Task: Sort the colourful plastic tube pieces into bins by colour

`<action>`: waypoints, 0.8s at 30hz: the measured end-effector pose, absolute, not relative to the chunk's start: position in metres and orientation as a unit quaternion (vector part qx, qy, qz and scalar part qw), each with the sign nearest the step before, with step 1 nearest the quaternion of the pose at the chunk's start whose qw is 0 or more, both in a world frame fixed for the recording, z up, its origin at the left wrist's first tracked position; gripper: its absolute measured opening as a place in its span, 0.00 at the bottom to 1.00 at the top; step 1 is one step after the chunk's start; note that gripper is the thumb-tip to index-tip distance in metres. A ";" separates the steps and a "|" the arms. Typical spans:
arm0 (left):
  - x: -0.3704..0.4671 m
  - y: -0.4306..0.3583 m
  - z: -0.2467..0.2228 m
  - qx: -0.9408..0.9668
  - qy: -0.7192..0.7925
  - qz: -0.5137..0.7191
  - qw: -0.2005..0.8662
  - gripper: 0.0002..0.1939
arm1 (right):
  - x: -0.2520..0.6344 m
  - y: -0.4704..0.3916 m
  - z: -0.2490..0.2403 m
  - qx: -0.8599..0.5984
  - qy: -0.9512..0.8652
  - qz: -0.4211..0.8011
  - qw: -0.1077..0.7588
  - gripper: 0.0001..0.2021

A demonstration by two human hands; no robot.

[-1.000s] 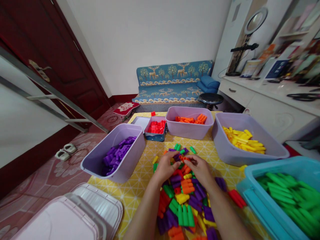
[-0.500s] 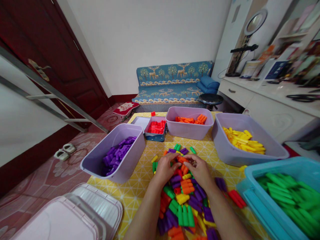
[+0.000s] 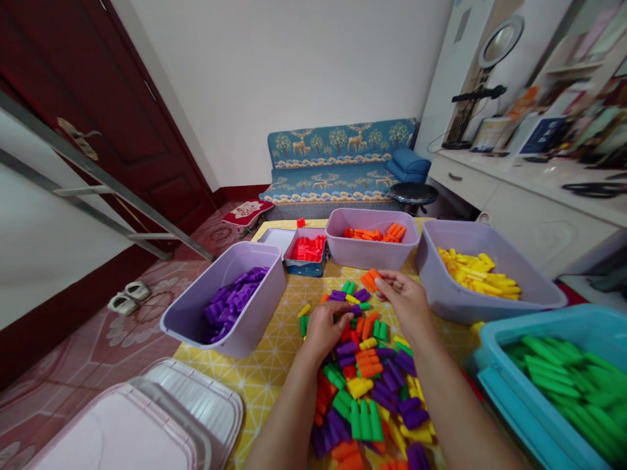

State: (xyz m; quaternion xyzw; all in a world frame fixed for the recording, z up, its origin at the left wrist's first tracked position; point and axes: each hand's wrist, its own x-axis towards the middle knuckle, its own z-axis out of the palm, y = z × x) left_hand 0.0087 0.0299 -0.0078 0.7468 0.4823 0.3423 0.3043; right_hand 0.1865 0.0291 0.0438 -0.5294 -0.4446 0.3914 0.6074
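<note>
My right hand pinches an orange plastic building piece made of joined tubes, raised just in front of the back lilac tub. My left hand rests at the left side of a loose pile of coloured pieces, thumb and fingers bent but apart, near some purple pieces. The pile mixes purple, green, orange, yellow and red; a green piece of joined tubes lies on top near me. Orange pieces lie inside the back lilac tub.
A lilac tub of purple pieces stands left, a small tin of red pieces at the back. On the right are a lilac tub of yellow pieces and a turquoise tub of green ones. Stacked lids lie front left.
My right hand has lifted the orange piece off the pile, moving away from me and slightly right. My left hand has let go of it and stays at the pile.
</note>
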 end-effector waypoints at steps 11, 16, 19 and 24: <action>0.008 0.029 -0.007 0.746 0.487 0.338 0.304 0.12 | 0.195 0.026 0.037 -0.543 -0.504 0.332 0.584 0.19; 0.008 0.028 -0.004 0.761 0.486 0.319 0.289 0.12 | 0.212 0.010 0.001 -0.587 -0.592 0.343 0.432 0.14; 0.008 0.026 0.000 0.770 0.489 0.303 0.275 0.12 | 0.213 0.002 -0.003 -0.587 -0.651 0.351 0.329 0.15; 0.008 0.023 0.005 0.786 0.479 0.292 0.261 0.16 | 0.194 -0.005 0.002 -0.580 -0.703 0.298 0.284 0.23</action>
